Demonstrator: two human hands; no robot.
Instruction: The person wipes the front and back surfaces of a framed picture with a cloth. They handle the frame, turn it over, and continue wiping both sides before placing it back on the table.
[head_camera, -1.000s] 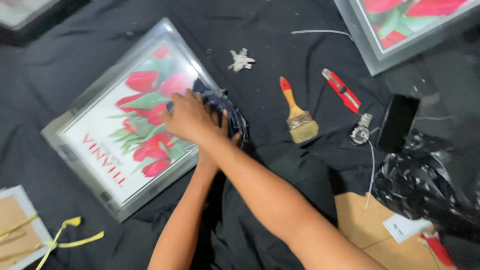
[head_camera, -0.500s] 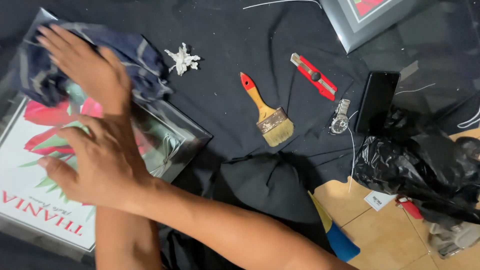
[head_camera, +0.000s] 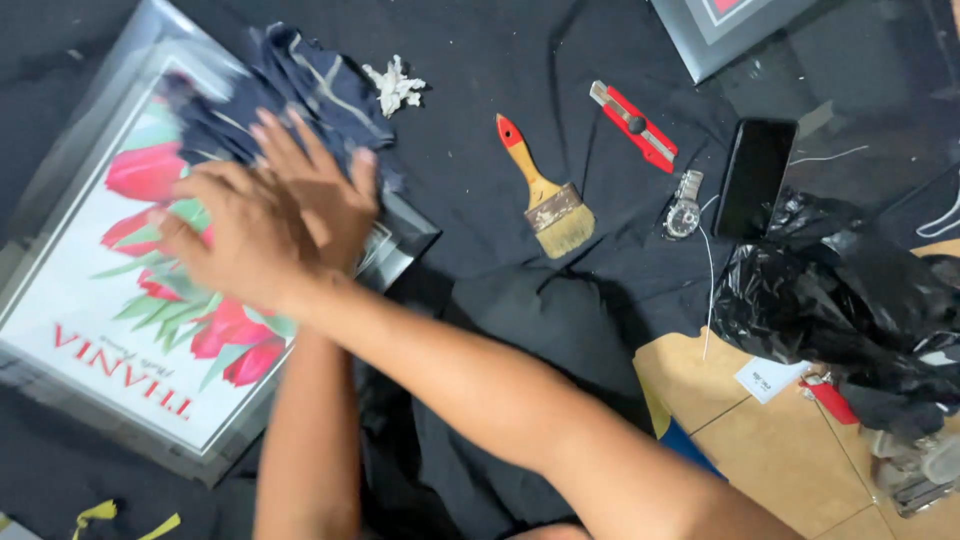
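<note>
1. A framed picture (head_camera: 110, 330) lies flat at the far left on a black cloth (head_camera: 480, 60); it shows red tulips with green leaves on white, red lettering along one edge, and a silvery frame.
2. A crumpled dark blue rag (head_camera: 300, 85) rests on the picture's upper corner.
3. The right hand (head_camera: 245, 240) lies flat on the glass with its fingers spread open, crossing over the other arm.
4. The left hand (head_camera: 320, 185) presses on the rag, fingers stretched out rather than clenched.
5. Just right of the rag lies a small white scrap (head_camera: 395, 85).
6. Farther right lie a red-handled paintbrush (head_camera: 545, 190), a red utility knife (head_camera: 633, 125), a wristwatch (head_camera: 683, 212) and a black phone (head_camera: 755, 178).
7. A black plastic bag (head_camera: 850, 300) sits at the right edge.
</note>
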